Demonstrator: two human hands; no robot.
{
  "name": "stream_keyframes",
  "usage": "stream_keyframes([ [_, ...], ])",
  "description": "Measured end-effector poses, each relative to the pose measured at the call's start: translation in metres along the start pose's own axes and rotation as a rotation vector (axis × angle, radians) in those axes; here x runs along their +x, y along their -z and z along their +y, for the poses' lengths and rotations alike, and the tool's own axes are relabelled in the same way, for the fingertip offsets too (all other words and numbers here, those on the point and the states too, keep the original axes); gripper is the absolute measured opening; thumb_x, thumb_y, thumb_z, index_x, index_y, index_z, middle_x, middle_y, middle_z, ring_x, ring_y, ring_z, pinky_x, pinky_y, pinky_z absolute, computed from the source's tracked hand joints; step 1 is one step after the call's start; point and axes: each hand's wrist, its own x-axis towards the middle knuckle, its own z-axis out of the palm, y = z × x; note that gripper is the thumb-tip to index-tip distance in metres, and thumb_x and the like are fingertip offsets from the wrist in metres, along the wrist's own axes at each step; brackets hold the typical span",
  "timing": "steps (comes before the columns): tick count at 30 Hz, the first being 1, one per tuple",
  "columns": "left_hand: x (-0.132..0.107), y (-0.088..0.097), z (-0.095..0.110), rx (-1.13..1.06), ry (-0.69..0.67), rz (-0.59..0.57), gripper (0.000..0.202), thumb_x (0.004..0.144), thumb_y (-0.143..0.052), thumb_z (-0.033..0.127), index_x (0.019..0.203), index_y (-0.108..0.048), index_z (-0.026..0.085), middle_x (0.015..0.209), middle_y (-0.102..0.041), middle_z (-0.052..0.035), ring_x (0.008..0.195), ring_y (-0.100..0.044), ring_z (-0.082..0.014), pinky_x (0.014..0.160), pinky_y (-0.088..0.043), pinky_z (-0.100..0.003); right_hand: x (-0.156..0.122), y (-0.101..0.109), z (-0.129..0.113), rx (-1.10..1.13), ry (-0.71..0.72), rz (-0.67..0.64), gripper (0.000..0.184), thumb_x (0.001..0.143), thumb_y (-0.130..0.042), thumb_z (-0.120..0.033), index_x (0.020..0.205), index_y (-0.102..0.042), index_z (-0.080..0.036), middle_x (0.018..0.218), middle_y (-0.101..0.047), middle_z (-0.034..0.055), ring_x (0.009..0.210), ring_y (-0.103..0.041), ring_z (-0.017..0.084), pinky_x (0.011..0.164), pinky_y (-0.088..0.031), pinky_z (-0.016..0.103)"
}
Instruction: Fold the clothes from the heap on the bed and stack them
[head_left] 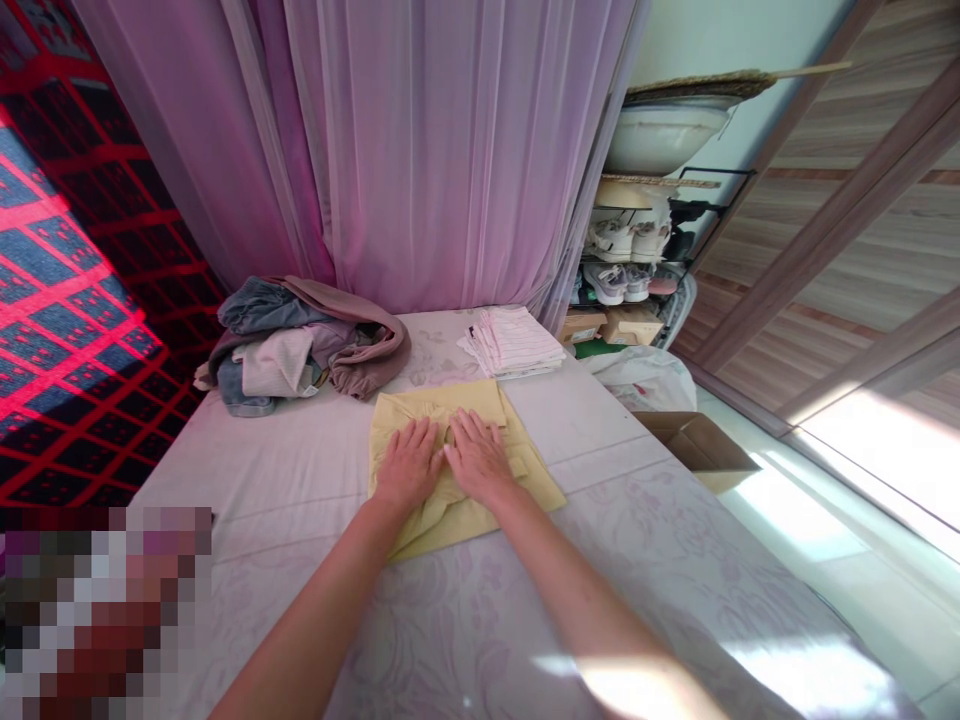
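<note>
Two bare hands, the left hand [409,462] and the right hand [480,458], lie side by side, the grip of each open, palms down and fingers spread on a folded pale-yellow garment [457,402]. The garment rests near the middle of a bed [592,520] with a smooth, pale pink floral sheet. Its soft, thin fabric forms an uneven, roughly rectangular bundle, with gathered creases beneath the fingers and a loose flap toward the wrists. Uneven palm pressure could drag the layers out of line, and the flap could slip or crumple, while the slick sheet offers little resistance to sliding. Just beyond lie a rumpled heap of clothes [300,340] in grey-blue, mauve and white, and a neat stack of striped cloths [511,342]; a careless sweep of the forearm could disturb either.
</note>
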Motion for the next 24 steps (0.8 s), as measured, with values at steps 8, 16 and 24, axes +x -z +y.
stream_keyframes([
  [8,0.005,-0.005,0.001,0.085,0.042,-0.128,0.055,0.096,-0.026,0.046,0.147,-0.032,0.026,0.156,-0.024,-0.0031,0.144,-0.019,-0.0257,0.115,-0.014,-0.053,0.007,-0.016,0.030,-0.058,-0.116,-0.158,0.058,0.097,-0.021,-0.045,0.148,-0.030,-0.020,0.157,-0.022,0.0054,0.144,-0.016,0.020,0.115,-0.006,0.052],
  [16,0.024,0.012,0.002,0.101,-0.008,-0.064,0.046,0.097,-0.027,0.037,0.134,-0.051,0.022,0.144,-0.048,-0.0059,0.133,-0.042,-0.0252,0.112,-0.027,-0.050,0.003,-0.009,0.048,-0.110,-0.189,-0.158,0.059,0.097,-0.018,-0.045,0.149,-0.026,-0.017,0.157,-0.020,0.0065,0.144,-0.014,0.020,0.115,-0.008,0.053],
  [24,0.042,-0.002,-0.014,0.091,-0.113,0.022,0.045,0.096,-0.032,0.039,0.135,-0.050,0.026,0.144,-0.048,-0.0052,0.133,-0.041,-0.0270,0.110,-0.028,-0.051,0.002,-0.012,0.047,-0.081,-0.171,-0.100,0.057,0.097,-0.025,-0.044,0.148,-0.029,-0.019,0.156,-0.025,0.0086,0.143,-0.017,0.021,0.114,-0.007,0.055],
])
